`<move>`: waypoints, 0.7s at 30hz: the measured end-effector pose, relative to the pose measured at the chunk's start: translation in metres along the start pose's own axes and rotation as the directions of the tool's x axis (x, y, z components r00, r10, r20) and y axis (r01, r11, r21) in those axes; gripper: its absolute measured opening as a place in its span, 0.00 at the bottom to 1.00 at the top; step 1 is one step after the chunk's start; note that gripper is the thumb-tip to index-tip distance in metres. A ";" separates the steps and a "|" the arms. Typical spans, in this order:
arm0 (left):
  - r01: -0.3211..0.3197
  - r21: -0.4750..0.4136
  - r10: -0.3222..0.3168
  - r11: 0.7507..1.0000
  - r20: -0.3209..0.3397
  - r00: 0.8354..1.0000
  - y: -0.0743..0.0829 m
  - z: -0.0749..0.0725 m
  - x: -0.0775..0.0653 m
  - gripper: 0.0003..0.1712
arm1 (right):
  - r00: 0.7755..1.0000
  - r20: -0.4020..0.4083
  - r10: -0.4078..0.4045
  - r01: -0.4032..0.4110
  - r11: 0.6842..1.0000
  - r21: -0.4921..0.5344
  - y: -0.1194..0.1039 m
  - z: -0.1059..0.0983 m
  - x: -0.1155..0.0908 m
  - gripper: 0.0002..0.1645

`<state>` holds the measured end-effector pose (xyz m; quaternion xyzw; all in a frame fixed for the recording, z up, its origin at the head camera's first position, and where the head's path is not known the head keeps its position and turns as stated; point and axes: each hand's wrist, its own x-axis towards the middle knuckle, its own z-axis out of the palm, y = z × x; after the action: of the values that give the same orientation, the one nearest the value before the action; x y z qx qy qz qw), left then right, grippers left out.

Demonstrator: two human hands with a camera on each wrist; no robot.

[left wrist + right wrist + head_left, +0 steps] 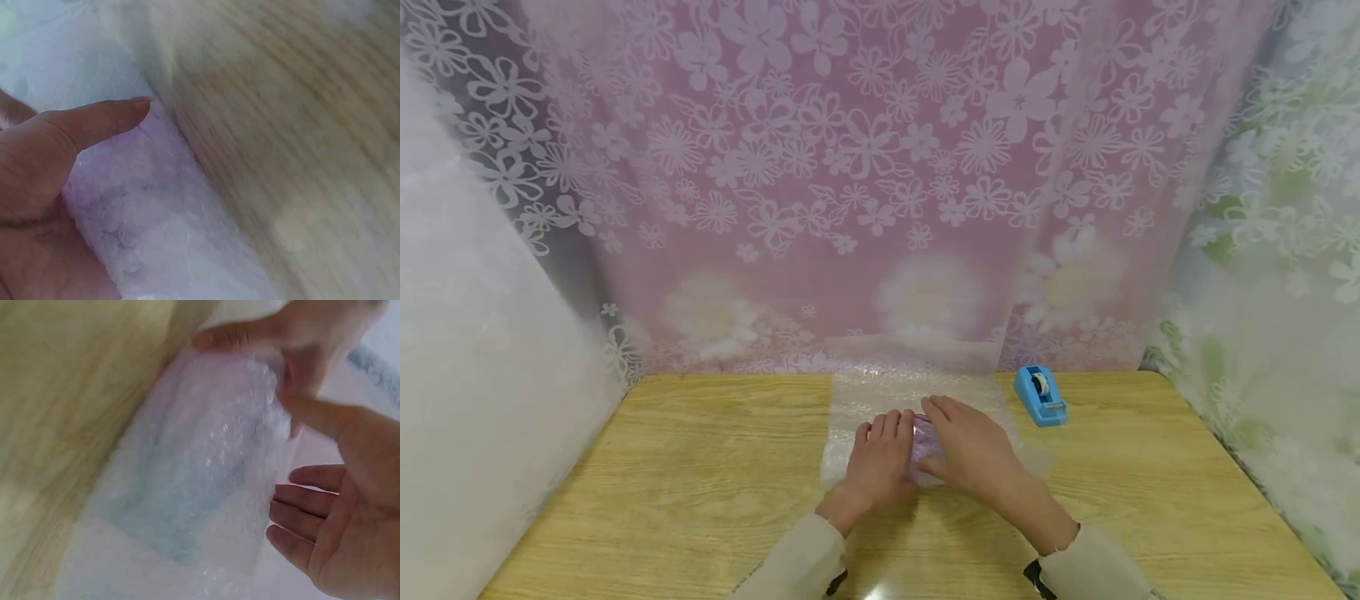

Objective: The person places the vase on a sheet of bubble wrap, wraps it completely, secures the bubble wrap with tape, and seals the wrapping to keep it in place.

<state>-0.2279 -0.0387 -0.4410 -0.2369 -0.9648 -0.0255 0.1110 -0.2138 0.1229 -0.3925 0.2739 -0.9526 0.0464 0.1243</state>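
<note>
**No readable txt**

No words, brands, nos. or signs legible in head or either wrist cam. Tape dispenser (pixel 1041 397): too small to tell if any lettering. Purple thing (pixel 927 442) in bubble wrap (pixel 865 392): blurred thru the plastic, so any label can't be made out. Curtain (pixel 880 167): flower print, no legible txt.
</note>
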 end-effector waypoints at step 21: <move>0.004 -0.123 0.010 0.992 0.111 0.994 -0.014 -0.004 0.007 0.50 | 0.960 -0.184 -0.211 0.167 0.959 -0.228 -0.013 0.053 -0.037 0.48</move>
<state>-0.2394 -0.0485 -0.4352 -0.2460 -0.9657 -0.0717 0.0424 -0.1880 0.1227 -0.4530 0.3432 -0.9033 -0.0386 0.2547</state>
